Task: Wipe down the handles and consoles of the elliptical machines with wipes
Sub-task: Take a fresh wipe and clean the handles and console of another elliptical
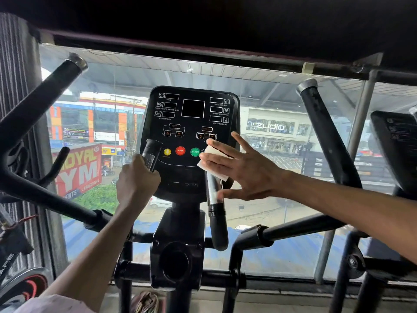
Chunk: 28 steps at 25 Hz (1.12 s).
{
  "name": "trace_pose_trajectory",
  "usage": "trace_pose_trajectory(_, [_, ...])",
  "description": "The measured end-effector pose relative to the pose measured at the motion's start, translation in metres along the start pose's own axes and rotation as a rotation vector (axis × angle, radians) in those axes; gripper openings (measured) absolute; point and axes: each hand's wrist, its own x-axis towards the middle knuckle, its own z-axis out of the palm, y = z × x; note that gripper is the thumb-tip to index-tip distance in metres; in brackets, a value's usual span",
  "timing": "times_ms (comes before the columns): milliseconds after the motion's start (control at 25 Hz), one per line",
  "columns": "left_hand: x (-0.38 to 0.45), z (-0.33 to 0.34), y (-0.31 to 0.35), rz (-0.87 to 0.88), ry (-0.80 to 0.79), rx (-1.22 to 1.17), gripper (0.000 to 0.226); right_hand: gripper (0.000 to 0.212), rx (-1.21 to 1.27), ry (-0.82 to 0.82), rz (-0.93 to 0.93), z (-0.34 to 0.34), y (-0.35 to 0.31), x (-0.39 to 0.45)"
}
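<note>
The black console (191,123) of the elliptical stands straight ahead, with yellow, red STOP and green START buttons. My left hand (136,180) grips the short left fixed handle (151,152) beside the console. My right hand (239,163) has straight, spread fingers and presses a white wipe (212,163) against the top of the right fixed handle (214,188), at the console's lower right corner. The long moving handles rise at the left (42,96) and right (325,132).
A glass window (270,199) with a metal frame runs behind the machine, with a street outside. Another machine's console (397,145) stands at the right edge. More gym equipment (18,263) sits at the lower left. A crumpled cloth (146,301) lies on the floor below.
</note>
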Motion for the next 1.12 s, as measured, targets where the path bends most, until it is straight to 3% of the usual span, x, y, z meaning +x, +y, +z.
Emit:
trace_pose_trajectory(120, [-0.001, -0.003, 0.002, 0.013, -0.004, 0.008, 0.021, 0.084, 0.039, 0.009, 0.027, -0.003, -0.008, 0.022])
trace_pose_trajectory(320, [-0.001, -0.002, 0.001, 0.02, -0.01, -0.012, 0.021, 0.085, -0.024, 0.03, -0.111, 0.0, 0.009, 0.0])
trace_pose_trajectory(560, [-0.003, -0.006, 0.003, 0.001, -0.008, -0.004, 0.021, 0.09, 0.041, 0.009, -0.075, -0.006, -0.003, 0.029])
trace_pose_trajectory(720, [-0.002, -0.002, 0.0, 0.028, -0.005, 0.002, 0.021, 0.088, 0.053, -0.016, -0.216, 0.0, 0.004, 0.006])
trace_pose_trajectory(960, [-0.001, -0.003, 0.0, 0.019, -0.015, 0.018, 0.023, 0.086, 0.002, -0.028, -0.207, -0.002, -0.003, 0.043])
trace_pose_trajectory(1120, [-0.001, -0.003, -0.001, 0.02, -0.014, 0.015, 0.023, 0.078, 0.075, 0.001, -0.342, 0.002, -0.003, 0.032])
